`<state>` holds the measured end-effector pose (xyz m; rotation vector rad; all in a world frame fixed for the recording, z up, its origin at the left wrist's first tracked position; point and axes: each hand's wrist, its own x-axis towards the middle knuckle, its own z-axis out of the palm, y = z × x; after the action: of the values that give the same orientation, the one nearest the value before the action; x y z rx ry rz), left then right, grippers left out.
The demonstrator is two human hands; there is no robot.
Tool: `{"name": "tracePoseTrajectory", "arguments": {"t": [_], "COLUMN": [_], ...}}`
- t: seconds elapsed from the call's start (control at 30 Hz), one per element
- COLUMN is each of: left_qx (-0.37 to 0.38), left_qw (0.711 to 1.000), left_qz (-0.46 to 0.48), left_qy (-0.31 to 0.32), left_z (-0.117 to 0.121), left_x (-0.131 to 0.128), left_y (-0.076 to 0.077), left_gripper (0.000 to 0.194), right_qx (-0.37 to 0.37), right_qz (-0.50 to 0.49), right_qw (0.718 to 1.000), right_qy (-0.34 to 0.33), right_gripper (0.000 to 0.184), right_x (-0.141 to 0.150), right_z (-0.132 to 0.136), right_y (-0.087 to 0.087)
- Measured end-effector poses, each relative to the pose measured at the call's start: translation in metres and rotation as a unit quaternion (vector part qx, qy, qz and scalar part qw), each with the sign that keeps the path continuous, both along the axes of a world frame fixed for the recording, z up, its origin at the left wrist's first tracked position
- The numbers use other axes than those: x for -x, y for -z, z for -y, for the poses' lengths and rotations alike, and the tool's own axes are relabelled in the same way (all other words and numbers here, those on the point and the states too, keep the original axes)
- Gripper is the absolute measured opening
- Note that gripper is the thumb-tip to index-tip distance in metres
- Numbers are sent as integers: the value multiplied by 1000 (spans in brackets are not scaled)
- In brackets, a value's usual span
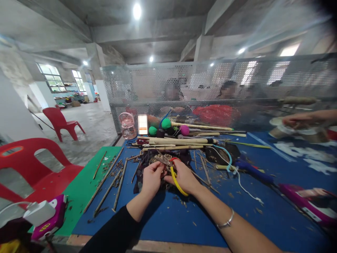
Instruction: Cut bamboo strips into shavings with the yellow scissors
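My right hand [183, 176] is closed around the scissors [176, 179], whose yellow and red handle shows beside the fingers. The metal blades point left, over a pile of brown dried plant bits [168, 158] on a dark cloth [139, 175]. Just left of the blades, my left hand [152, 178] is pinched closed; what its fingertips hold is too small to make out. Thin brown sticks [119, 189] lie on the blue tabletop [173, 221] to the left of the hands.
Pale canes [179, 140] and green balls [166, 123] lie beyond the pile, before a perforated metal screen [147, 84]. A clear pink-lidded jar [128, 126] stands at the back left. Red chairs [44, 168] are at left. Another person's hand [297, 120] reaches in at right.
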<state>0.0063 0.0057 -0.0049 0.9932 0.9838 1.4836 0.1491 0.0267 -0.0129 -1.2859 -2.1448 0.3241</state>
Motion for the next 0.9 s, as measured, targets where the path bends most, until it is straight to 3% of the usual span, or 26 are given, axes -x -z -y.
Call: {"name": "tracePoseTrajectory", "arguments": {"t": [0.23, 0.47, 0.67, 0.9], "left_qx": [-44, -70, -57, -29], "left_qw": [988, 968, 973, 991], "left_qz": [-143, -220, -208, -120], "left_qy": [-46, -93, -81, -44], "left_z": [2, 1, -1, -1], "left_x": [3, 8, 8, 4], "left_y": [1, -2, 2, 0], "left_gripper": [17, 24, 25, 24], "right_qx": [-58, 37, 57, 68], "right_qz": [71, 39, 12, 2], "right_qw": [995, 997, 998, 997], "right_qy": [48, 56, 33, 22], "right_gripper": [53, 32, 32, 35], "right_x": [3, 7, 4, 1], "right_z": [0, 2, -1, -6], "right_y": [-7, -3, 0, 7]}}
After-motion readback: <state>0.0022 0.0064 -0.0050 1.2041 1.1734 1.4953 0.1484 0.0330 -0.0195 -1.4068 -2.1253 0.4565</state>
